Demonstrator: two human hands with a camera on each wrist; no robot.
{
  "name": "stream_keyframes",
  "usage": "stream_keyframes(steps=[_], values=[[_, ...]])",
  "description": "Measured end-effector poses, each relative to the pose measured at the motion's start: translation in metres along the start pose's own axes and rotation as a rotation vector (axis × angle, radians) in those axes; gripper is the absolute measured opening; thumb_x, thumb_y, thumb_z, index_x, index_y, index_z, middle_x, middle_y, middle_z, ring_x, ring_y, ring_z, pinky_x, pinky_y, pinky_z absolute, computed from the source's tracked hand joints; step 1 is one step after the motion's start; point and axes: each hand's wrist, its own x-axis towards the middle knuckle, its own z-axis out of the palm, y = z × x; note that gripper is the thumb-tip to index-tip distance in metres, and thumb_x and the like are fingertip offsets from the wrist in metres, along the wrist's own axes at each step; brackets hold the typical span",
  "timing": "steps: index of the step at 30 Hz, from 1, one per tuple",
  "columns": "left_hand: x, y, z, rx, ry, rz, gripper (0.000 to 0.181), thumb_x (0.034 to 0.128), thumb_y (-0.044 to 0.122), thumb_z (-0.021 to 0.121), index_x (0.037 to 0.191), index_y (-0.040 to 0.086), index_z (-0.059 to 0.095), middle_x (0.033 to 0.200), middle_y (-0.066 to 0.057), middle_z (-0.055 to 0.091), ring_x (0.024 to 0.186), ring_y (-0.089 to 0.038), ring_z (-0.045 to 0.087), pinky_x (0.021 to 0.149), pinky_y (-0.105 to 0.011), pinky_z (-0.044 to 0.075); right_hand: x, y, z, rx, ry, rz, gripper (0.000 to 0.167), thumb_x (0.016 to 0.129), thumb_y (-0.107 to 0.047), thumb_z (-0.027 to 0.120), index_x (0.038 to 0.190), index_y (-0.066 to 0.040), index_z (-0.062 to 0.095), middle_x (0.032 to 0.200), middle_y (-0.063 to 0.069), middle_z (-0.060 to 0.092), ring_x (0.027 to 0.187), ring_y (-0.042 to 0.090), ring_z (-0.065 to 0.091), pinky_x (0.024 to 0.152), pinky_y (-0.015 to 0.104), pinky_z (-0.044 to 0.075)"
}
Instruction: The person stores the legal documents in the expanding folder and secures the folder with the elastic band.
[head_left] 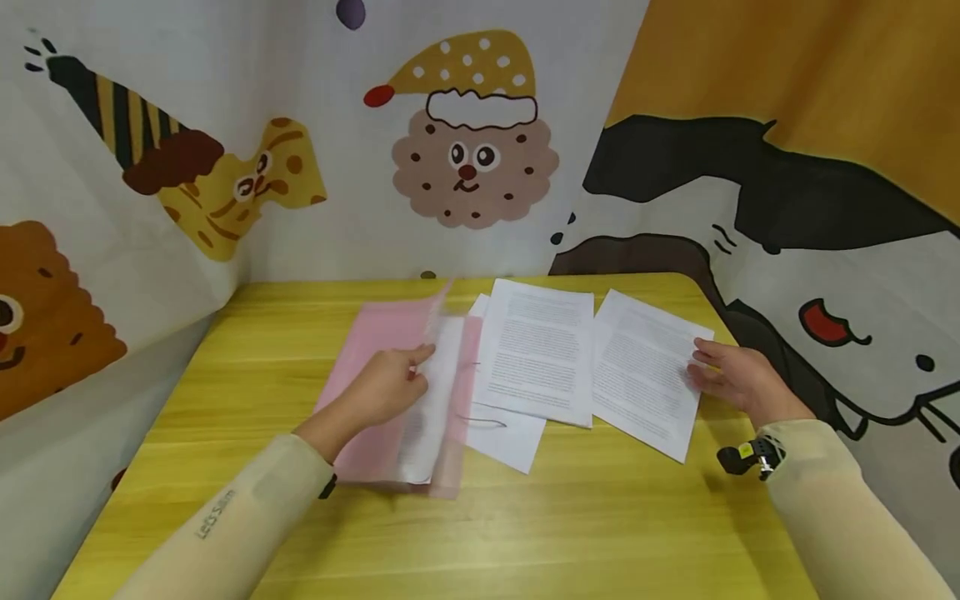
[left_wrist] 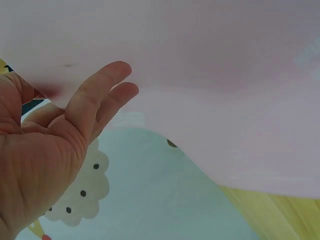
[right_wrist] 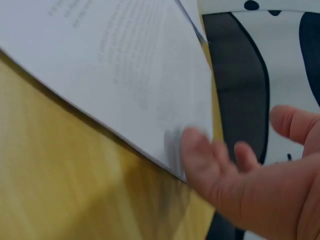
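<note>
On the table lies a pink translucent folder (head_left: 375,333), its cover partly raised over a stack of white paper (head_left: 425,433). My left hand (head_left: 386,385) pinches the edge of that cover between thumb and fingers; the left wrist view shows the pink sheet (left_wrist: 215,100) spread across them. A thin metal fastener prong (head_left: 483,422) sticks out from the folder's right side. Over at the right, printed sheets (head_left: 648,375) lie at a slant. My right hand (head_left: 731,379) is at their right edge, fingers loosely extended; the right wrist view shows the fingertips (right_wrist: 194,142) at the paper's corner.
Between the folder and the slanted sheets lies another printed stack (head_left: 536,350), overlapping a white sheet (head_left: 513,446) beneath it. The yellow wood-grain table (head_left: 570,525) ends at a curtain (head_left: 300,50) with cartoon prints behind and at the sides.
</note>
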Motion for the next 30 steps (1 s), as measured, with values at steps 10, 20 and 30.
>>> stream_keyframes(steps=[10, 20, 30], values=[[0.003, -0.006, 0.013, 0.005, -0.018, -0.002, 0.06, 0.0989, 0.007, 0.054, 0.158, 0.004, 0.05, 0.162, -0.022, 0.048, 0.051, -0.008, 0.02, 0.046, -0.02, 0.026, 0.016, 0.005, 0.062, -0.005, -0.317, -0.06, 0.082, 0.113, -0.034, 0.052, 0.173, -0.008, 0.003, 0.178, 0.024, 0.014, 0.126, 0.023, 0.066, 0.115, 0.045, 0.053], [0.005, -0.003, 0.021, 0.015, -0.044, -0.033, 0.059, 0.0999, 0.006, 0.056, 0.159, 0.006, 0.05, 0.164, -0.021, 0.046, 0.051, -0.007, 0.022, 0.046, -0.02, 0.027, 0.019, -0.006, 0.111, 0.027, -0.357, 0.014, 0.074, 0.112, -0.035, 0.052, 0.173, -0.013, 0.016, 0.175, 0.022, 0.024, 0.15, 0.039, 0.046, 0.119, 0.05, 0.049], [0.005, -0.002, 0.02, 0.008, -0.027, -0.018, 0.059, 0.0993, 0.007, 0.055, 0.158, 0.004, 0.051, 0.163, -0.022, 0.046, 0.05, -0.007, 0.02, 0.044, -0.02, 0.025, 0.023, -0.008, 0.128, 0.058, -0.434, -0.019, 0.023, 0.109, -0.035, 0.061, 0.125, -0.018, 0.063, 0.099, -0.003, 0.072, 0.091, 0.011, 0.063, 0.08, 0.026, 0.056]])
